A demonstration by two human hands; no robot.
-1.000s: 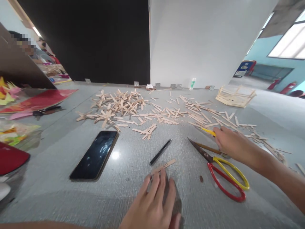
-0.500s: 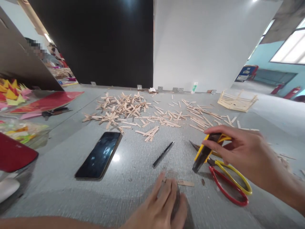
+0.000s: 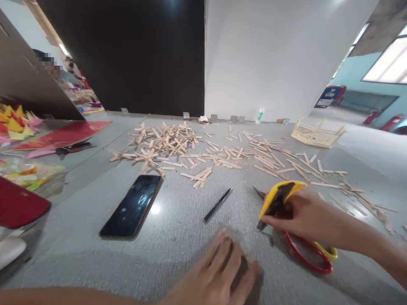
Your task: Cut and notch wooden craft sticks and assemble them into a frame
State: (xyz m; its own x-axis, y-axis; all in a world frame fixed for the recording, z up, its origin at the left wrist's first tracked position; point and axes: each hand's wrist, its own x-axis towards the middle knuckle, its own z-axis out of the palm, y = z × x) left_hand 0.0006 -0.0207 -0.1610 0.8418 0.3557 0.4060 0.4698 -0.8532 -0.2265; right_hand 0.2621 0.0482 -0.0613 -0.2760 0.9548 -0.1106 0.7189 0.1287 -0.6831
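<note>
My right hand (image 3: 291, 216) is closed round a yellow-and-black utility knife (image 3: 276, 197), its dark tip pointing down close to the tabletop; I cannot make out the blade. Beneath that hand lie scissors with red and yellow handles (image 3: 310, 256), partly hidden. My left hand (image 3: 219, 267), somewhat blurred, is low on the table with fingers bent over a wooden craft stick (image 3: 245, 253). Only a bit of the stick shows between forefinger and thumb. Ahead of the left hand lies a black pen (image 3: 218, 205).
A phone (image 3: 132, 207) lies left of the pen. Heaped craft sticks (image 3: 165, 144) spread across the back, more to the right. A small stick-built frame (image 3: 318, 134) and a glue stick (image 3: 260, 115) stand farther back. Black and white panels (image 3: 152, 55) rise behind. A person is at far left.
My right hand has turned and lowered the knife, bringing its grip nearer the table. My left hand has shifted slightly right, its fingers and thumb now covering most of the craft stick.
</note>
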